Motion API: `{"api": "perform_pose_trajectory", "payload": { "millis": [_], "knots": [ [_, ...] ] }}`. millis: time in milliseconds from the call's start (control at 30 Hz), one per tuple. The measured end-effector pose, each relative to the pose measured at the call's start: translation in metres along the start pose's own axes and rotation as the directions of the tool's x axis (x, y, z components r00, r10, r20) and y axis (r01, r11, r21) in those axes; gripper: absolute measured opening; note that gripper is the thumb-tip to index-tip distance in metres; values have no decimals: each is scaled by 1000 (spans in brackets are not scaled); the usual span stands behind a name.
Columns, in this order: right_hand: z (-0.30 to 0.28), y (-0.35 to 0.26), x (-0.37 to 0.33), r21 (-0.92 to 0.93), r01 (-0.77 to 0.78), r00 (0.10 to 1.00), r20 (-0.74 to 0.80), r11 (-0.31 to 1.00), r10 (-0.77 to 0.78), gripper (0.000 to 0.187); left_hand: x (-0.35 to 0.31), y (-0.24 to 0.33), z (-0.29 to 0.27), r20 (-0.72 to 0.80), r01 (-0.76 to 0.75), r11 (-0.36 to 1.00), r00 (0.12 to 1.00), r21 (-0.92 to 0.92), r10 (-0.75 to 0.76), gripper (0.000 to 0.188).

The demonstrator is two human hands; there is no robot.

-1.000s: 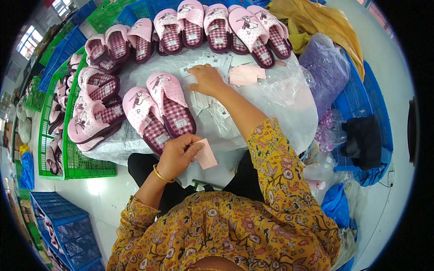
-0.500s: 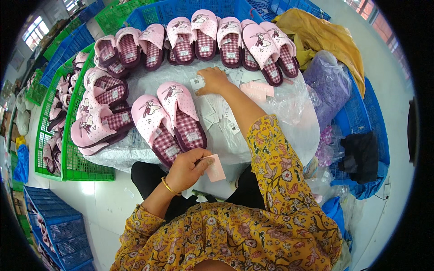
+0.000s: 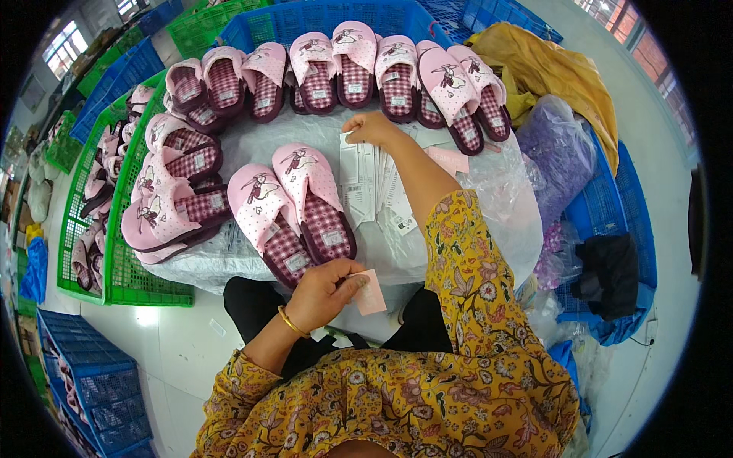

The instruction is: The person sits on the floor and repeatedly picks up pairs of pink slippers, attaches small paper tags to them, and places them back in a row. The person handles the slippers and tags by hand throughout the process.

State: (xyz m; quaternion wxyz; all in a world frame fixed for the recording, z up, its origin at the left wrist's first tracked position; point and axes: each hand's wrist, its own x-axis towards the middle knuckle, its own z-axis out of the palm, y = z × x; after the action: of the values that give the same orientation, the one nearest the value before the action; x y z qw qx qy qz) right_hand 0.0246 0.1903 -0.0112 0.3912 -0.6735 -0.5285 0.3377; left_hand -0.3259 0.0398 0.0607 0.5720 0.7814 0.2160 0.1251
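My left hand (image 3: 322, 294) is closed on a small pink card (image 3: 372, 295), near the table's front edge. Just beyond it lies a pair of pink slippers (image 3: 284, 187) with maroon checked insoles, side by side with toes pointing away. Farther off, my right hand (image 3: 372, 128) pinches the top of a white printed paper tag (image 3: 351, 164), which hangs from the fingertips. Below and beside that hand, more white tags (image 3: 391, 195) lie in a loose heap. A few pink cards (image 3: 447, 159) rest right of the forearm.
Matching slippers (image 3: 355, 72) line the table's far edge and left side. The table (image 3: 504, 221) is covered in clear plastic. Green crates (image 3: 145, 252) of slippers stand left, blue crates (image 3: 103, 382) at lower left. At right are a purple bag (image 3: 553, 145) and yellow cloth (image 3: 550, 69).
My right hand, fingers spread over the tags before, has drawn in and now pinches a raised white tag. My left hand keeps the pink card at nearly the same place.
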Motion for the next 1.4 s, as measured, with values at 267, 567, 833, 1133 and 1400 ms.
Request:
{"api": "perform_pose_trajectory", "payload": {
  "millis": [267,567,833,1133,1400],
  "knots": [
    [-2,-20,-12,122,0,979,-201,993,25,21,-1,-2,1,2,5,1000,1000,-15,-5,16],
    [-52,-85,-61,-147,312,712,-618,938,-334,22,5,10,3,-90,-105,994,991,-38,102,11],
    [-59,-167,-182,244,490,773,-567,837,-286,25,42,34,-13,-265,-439,869,831,231,490,9],
    [-5,-121,-245,-478,368,592,-541,798,-597,22,32,35,18,-144,-386,920,916,-68,374,8],
    [32,-117,-307,-288,381,844,-280,879,-458,38,17,31,14,6,-438,888,897,140,441,9]
  ]
}}
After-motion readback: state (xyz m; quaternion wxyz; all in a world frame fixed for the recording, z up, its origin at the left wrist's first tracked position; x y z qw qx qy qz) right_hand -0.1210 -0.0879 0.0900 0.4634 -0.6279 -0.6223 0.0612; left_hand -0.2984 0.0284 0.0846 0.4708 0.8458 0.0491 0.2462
